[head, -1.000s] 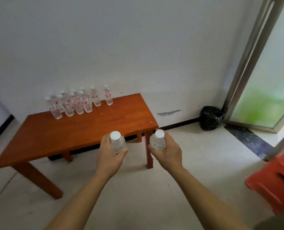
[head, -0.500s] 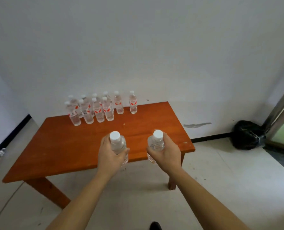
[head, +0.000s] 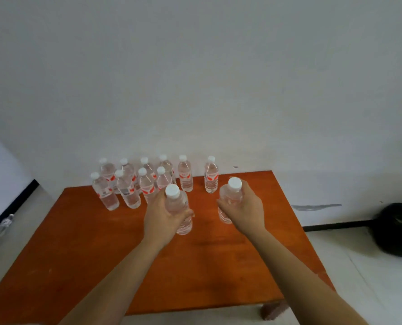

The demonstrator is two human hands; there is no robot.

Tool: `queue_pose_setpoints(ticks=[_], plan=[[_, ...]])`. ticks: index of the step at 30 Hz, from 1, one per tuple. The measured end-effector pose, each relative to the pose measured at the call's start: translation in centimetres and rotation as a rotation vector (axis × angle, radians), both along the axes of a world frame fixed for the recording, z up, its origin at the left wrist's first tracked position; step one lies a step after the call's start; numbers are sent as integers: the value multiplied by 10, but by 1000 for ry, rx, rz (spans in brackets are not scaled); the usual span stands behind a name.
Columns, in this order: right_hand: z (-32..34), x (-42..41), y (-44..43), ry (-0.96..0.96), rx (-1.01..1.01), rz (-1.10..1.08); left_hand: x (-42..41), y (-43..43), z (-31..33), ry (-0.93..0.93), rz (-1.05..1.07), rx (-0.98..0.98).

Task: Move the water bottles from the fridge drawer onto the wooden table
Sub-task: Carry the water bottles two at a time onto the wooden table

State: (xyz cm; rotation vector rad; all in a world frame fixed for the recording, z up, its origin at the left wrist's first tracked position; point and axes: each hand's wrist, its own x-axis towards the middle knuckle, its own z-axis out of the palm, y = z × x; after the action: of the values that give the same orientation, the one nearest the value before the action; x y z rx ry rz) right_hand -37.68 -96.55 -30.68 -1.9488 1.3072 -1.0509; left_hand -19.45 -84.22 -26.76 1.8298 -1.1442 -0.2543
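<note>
hands (head: 204, 215) now over wooden table (head: 77, 254), each gripping an upright water bottle (head: 180, 212)

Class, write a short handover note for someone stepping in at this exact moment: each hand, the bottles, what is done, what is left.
Left hand: gripping one water bottle upright above the wooden table.
Right hand: gripping a second bottle upright above the table.
Done: ten bottles stand grouped at the table's far edge.
Left: set both held bottles down. The fridge drawer is out of view.
</note>
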Motion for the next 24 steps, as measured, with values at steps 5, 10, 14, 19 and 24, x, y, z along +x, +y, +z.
queue_pose_setpoints(ticks=[5, 10, 14, 19, 24], plan=[[-25, 55, -53, 21, 68, -30, 64, -66, -35, -3, -42, 89], [-49, 109, -94, 57, 128, -92, 120, -129, -65, 32, -117, 156], [-56, 133, -122, 58, 142, -106, 148, -172, -81, 36, -183, 177], [-79, 151, -153, 111, 232, -124, 159, -209, -104, 87, -235, 218], [-103, 160, -177, 152, 271, -80, 158, -230, -133, 127, -188, 283]])
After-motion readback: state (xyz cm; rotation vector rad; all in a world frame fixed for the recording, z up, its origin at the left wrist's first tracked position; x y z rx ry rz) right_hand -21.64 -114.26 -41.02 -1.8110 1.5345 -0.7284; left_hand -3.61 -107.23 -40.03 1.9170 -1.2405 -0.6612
